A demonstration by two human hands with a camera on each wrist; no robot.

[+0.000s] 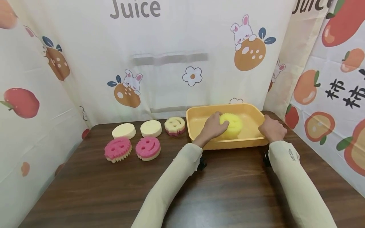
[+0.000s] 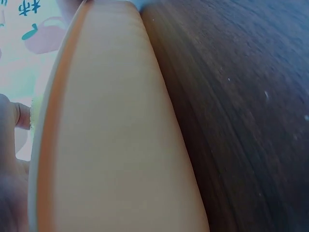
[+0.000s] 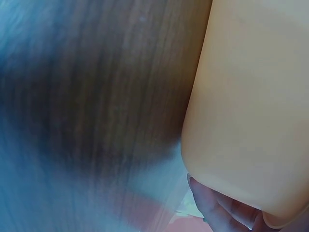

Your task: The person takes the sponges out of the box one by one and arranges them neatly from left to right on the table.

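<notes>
A yellow round sponge with a smiling face (image 1: 233, 125) is inside the yellow-orange plastic tray (image 1: 236, 144) at the back right of the table. Reaching over the front wall, my left hand (image 1: 212, 128) pinches the sponge's left side between thumb and fingers. My right hand (image 1: 272, 128) grips the tray's right end by the rim. From the right wrist view, fingers (image 3: 212, 203) curl round the tray's corner. The outer wall of the tray (image 2: 116, 121) fills much of the left wrist view, with only part of the left hand beyond it.
Left of the tray lie two pink-topped smiley sponges (image 1: 148, 147), one cream-faced smiley sponge with a pink base (image 1: 175, 125), and two plain cream discs (image 1: 151, 128). Fruit-print curtains (image 1: 171, 38) stand behind and beside the dark wooden table (image 1: 114, 193).
</notes>
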